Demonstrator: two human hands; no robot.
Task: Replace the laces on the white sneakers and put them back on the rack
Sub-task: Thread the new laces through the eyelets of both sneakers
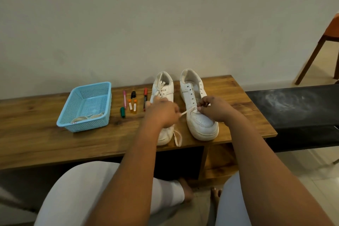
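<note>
We work on the right-hand sneaker (199,110), which stands just right of its laced twin (163,108) on the wooden bench (55,139). Our left hand (161,113) pinches the lace (187,111) end, drawing it leftward; our right hand (212,107) pinches the lace at the lowest eyelets. We judge it best to pull both ends even, keep the lace flat, and steady the sneaker before crossing upward.

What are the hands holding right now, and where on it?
Both hands pinch a white lace: the left hand near its free end, the right hand where it meets the right sneaker.
</note>
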